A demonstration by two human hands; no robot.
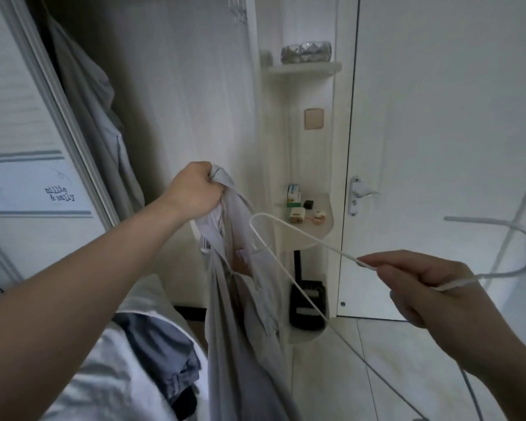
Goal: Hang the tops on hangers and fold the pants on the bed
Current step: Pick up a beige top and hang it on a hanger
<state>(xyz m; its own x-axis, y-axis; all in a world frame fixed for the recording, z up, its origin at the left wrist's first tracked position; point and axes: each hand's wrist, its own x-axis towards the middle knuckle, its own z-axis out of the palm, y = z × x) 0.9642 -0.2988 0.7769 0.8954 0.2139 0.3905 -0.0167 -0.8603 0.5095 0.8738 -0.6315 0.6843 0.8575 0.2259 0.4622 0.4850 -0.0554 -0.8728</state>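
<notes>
Left hand (pixel 195 189) grips a grey top (pixel 240 299); right hand (pixel 431 287) holds a white hanger (pixel 289 232).

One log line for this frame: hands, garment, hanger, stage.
left hand: grips grey top at collar | right hand: holds white hanger | hanger end beside collar, not inside | stage: hanging top

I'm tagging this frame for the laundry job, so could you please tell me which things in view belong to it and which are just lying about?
Belongs to the job:
- grey top, bunched in the left hand
- white hanger, pinched by the right hand
- blue garment on the bed

Just lying about:
- silver bowl on the upper shelf
- small boxes on the corner shelf
- door handle
</notes>
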